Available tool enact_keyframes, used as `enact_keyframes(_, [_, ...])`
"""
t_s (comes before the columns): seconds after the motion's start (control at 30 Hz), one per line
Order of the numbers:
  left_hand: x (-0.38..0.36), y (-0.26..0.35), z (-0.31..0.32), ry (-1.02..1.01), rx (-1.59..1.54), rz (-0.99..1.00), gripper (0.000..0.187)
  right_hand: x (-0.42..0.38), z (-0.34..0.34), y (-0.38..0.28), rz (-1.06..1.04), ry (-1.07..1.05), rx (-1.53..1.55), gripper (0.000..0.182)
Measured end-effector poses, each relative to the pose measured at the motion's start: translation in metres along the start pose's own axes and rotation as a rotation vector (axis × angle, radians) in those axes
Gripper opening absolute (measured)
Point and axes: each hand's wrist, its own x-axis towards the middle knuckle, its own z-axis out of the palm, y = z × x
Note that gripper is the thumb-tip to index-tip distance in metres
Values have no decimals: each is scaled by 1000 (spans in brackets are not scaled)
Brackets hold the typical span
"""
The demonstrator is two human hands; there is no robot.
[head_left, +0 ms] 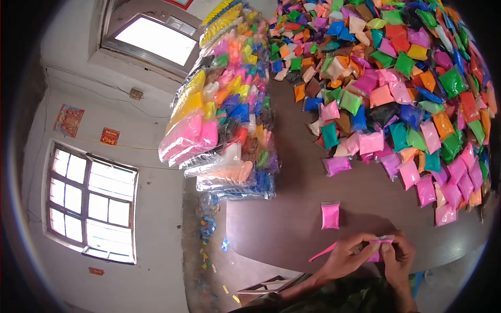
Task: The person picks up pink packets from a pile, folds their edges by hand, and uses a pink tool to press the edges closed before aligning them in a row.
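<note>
Close to the table's front edge, my left hand [347,256] and my right hand [399,256] both pinch a small pink packet [374,256]. Fingers and thumbs meet near its clear top strip, and part of the packet is hidden behind them. Just beyond my left hand, another pink packet [330,216] lies flat on the brown table [276,229]. A thin pink stick-like tool [322,252] rests beside my left hand, partly covered by it.
A large heap of small coloured packets [386,96] covers the table's far and right side. Stacked clear bags of coloured packets [224,115] stand at the left edge. Scraps litter the floor [219,271] below. A barred window [91,201] is in the left wall.
</note>
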Motion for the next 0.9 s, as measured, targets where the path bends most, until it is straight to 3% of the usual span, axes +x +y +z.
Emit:
enact_keyframes(0.1, [6, 9, -4, -72, 69, 20, 13, 3, 0, 2, -38, 20, -41, 7])
enact_keyframes(0.2, [13, 2, -3, -76, 118, 198, 12, 7, -1, 4, -98, 10, -68, 7])
enact_keyframes(0.5, [9, 12, 1, -84, 83, 75, 32, 5, -2, 1, -87, 63, -83, 18])
enact_keyframes(0.9, [7, 7, -4, -52, 149, 14, 28, 8, -3, -3, -105, -36, -126, 26])
